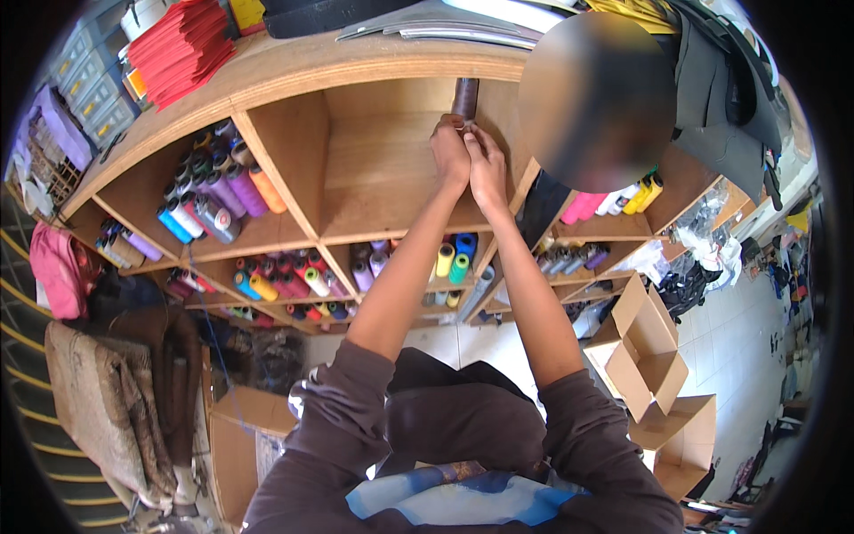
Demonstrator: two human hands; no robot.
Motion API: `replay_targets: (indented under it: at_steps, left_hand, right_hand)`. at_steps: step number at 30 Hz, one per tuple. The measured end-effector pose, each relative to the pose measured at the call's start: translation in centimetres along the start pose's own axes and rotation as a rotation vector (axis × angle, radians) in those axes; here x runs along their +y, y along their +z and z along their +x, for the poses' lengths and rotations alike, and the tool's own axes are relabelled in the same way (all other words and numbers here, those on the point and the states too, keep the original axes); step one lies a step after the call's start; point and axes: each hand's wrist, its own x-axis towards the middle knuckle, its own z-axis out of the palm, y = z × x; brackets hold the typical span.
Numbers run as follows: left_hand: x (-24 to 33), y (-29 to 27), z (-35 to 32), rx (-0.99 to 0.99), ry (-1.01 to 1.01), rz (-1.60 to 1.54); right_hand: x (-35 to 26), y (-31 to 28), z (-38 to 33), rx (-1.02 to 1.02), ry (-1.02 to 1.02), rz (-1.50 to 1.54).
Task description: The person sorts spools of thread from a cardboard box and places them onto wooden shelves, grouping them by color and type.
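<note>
Both my arms reach forward into a bare wooden shelf compartment (pixel 382 165). A dark brown thread spool (pixel 464 98) is at its far right corner, its near end covered by my fingers. My left hand (pixel 451 151) is closed at that end, fingers bent around it. Pressed against it from the right is my right hand (pixel 486 165), its fingers drawn together at the same spot. A small pale bit shows between the fingertips, too small to make out.
Neighbouring compartments hold many coloured thread spools (pixel 236 191). Red sheets (pixel 182 49) are stacked on the shelf top, with grey sheets (pixel 445 27) farther right. Open cardboard boxes (pixel 636 351) stand on the floor at right. A blurred round patch hides part of the right side.
</note>
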Motion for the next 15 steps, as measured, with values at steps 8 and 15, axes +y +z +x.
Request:
replay_targets:
  at_steps: [8,15]
  left_hand:
    - [9.0,-6.0,-14.8,-0.007,-0.035,-0.073]
    - [15.5,-3.0,-37.7,-0.352,-0.280,-0.148]
  right_hand:
    - [-5.7,-7.1,-11.3,-0.192,0.104,0.205]
    - [-6.3,-24.5,-30.2,-0.026,0.347,0.099]
